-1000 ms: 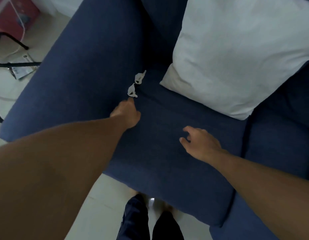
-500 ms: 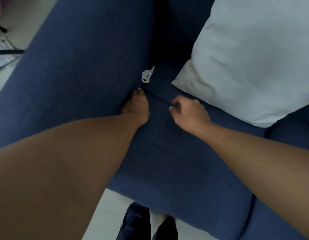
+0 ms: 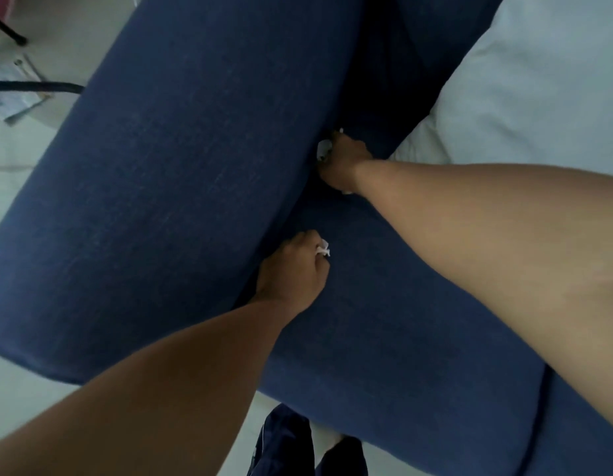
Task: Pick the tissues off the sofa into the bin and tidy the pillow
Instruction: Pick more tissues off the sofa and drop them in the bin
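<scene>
Tissue scraps, two of them, small, white and crumpled. My left hand [image 3: 293, 269] was closed on one tissue bit [image 3: 323, 250], a twisted tuft poking out past the fingers, over the blue sofa seat [image 3: 384, 321] by the armrest [image 3: 167, 166]. My right hand [image 3: 342, 163] was pinched around the other tissue piece [image 3: 324, 149], down in the crease where seat met armrest. White pillow [image 3: 538, 97] lay slumped on the seat just right of that hand. Floor [image 3: 30, 132] beyond the armrest.
</scene>
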Motion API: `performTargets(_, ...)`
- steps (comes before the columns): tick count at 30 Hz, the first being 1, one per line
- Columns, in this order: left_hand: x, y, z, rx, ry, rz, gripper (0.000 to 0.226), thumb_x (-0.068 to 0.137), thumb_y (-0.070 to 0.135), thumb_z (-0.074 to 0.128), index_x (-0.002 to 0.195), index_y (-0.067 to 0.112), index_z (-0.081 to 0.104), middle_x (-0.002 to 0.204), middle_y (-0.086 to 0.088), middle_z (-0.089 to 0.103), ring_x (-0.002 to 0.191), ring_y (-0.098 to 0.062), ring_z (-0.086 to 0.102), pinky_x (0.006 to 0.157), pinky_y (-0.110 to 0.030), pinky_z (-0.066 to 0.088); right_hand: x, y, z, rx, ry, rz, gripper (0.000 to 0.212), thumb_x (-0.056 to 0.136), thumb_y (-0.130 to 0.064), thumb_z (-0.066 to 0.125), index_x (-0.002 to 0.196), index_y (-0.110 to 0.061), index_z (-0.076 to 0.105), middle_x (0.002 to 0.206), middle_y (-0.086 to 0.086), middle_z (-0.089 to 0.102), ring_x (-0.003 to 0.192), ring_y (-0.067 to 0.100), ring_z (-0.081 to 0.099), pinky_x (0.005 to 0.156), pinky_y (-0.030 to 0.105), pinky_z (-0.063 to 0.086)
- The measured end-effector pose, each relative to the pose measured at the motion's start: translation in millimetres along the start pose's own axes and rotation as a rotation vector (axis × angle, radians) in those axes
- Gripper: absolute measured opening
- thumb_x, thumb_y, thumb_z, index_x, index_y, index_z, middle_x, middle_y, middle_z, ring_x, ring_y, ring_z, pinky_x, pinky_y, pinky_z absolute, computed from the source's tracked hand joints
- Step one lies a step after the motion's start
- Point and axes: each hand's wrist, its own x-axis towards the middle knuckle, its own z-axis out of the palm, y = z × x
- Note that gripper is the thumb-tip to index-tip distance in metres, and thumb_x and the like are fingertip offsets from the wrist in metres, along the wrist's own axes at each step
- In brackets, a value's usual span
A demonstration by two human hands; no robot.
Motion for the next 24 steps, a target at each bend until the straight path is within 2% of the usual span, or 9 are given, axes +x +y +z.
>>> performTargets(1, -3, -2, 0, -0.004, 0.001, 0.005, 0.009, 0.093, 0.023, 0.056, 0.102, 0.022, 0.06, 0.103, 0.012, 0.066, 0.086, -0.009, 0.059, 0.052, -0.021, 0.032, 0, 0, 3, -0.021, -0.015, 0.033, 0.067, 0.102, -0.029, 0.059, 0.159, -0.017, 0.026, 0.145, 0.013, 0.05, 0.113, 0.03, 0.061, 0.081, 0.033, 0.055)
performTargets(2, -4, -4, 0, -0.007, 0.0, 0.006, 0.009, 0.093, 0.023, 0.057, 0.102, 0.022, 0.06, 0.102, 0.012, 0.066, 0.086, -0.008, 0.058, 0.052, -0.02, 0.032, -1, 1, 6, -0.06, -0.008, 0.042, 0.06, 0.102, -0.03, 0.058, 0.155, -0.013, 0.036, 0.142, 0.015, 0.053, 0.112, 0.03, 0.062, 0.08, 0.031, 0.052)
performTargets(4, -5, -6, -1, -0.012, -0.005, -0.007, 0.009, 0.093, 0.023, 0.058, 0.102, 0.022, 0.061, 0.102, 0.013, 0.065, 0.083, -0.004, 0.054, 0.053, -0.016, 0.029, -9, 7, 10, -0.108, 0.037, 0.022, 0.041, 0.101, -0.032, 0.059, 0.134, -0.009, 0.057, 0.132, 0.016, 0.06, 0.108, 0.028, 0.062, 0.076, 0.027, 0.045)
performTargets(5, -5, -6, -2, -0.014, -0.01, -0.017, 0.009, 0.093, 0.024, 0.059, 0.102, 0.023, 0.062, 0.101, 0.013, 0.064, 0.082, -0.003, 0.052, 0.053, -0.015, 0.029, -15, 11, 12, -0.11, 0.049, 0.017, 0.037, 0.102, -0.033, 0.059, 0.129, -0.008, 0.061, 0.129, 0.016, 0.061, 0.106, 0.028, 0.062, 0.075, 0.028, 0.045)
performTargets(8, -4, -5, -7, -0.019, -0.027, -0.032, 0.006, 0.094, 0.026, 0.062, 0.1, 0.024, 0.062, 0.096, 0.012, 0.063, 0.077, -0.005, 0.053, 0.052, -0.018, 0.034, -38, 25, 13, -0.109, 0.064, 0.036, 0.037, 0.103, -0.038, 0.052, 0.125, -0.011, 0.061, 0.124, 0.014, 0.063, 0.104, 0.028, 0.063, 0.081, 0.035, 0.053)
performTargets(13, -7, 3, -19, 0.048, -0.026, -0.1, 0.004, 0.094, 0.029, 0.062, 0.096, 0.025, 0.062, 0.091, 0.007, 0.063, 0.075, -0.014, 0.06, 0.059, -0.031, 0.05, -85, 61, 8, -0.235, 0.12, -0.015, 0.036, 0.1, -0.046, 0.047, 0.124, -0.022, 0.06, 0.115, 0.006, 0.066, 0.094, 0.025, 0.062, 0.066, 0.033, 0.044)
performTargets(18, -17, 23, -26, 0.088, -0.033, -0.2, 0.006, 0.095, 0.031, 0.058, 0.096, 0.026, 0.061, 0.1, 0.007, 0.051, 0.073, -0.012, 0.056, 0.055, -0.029, 0.043, -129, 95, -2, -0.209, 0.108, -0.071, 0.025, 0.096, -0.044, 0.055, 0.115, -0.029, 0.059, 0.103, -0.001, 0.063, 0.078, 0.016, 0.054, 0.05, 0.026, 0.032)
performTargets(21, -28, 40, -29, 0.056, -0.064, -0.228, 0.006, 0.097, 0.031, 0.054, 0.096, 0.026, 0.057, 0.088, 0.007, 0.061, 0.069, -0.012, 0.058, 0.051, -0.028, 0.04, -153, 107, -5, -0.156, 0.132, -0.104, 0.012, 0.093, -0.037, 0.059, 0.098, -0.032, 0.05, 0.092, -0.005, 0.058, 0.07, 0.012, 0.052, 0.049, 0.028, 0.034)
performTargets(24, -45, 57, -25, 0.073, -0.096, -0.233, 0.004, 0.098, 0.029, 0.05, 0.094, 0.029, 0.053, 0.077, 0.006, 0.063, 0.065, -0.014, 0.06, 0.05, -0.03, 0.042, -178, 118, -3, -0.147, 0.145, -0.132, 0.012, 0.093, -0.036, 0.061, 0.102, -0.035, 0.052, 0.09, -0.007, 0.057, 0.07, 0.014, 0.054, 0.05, 0.029, 0.038)
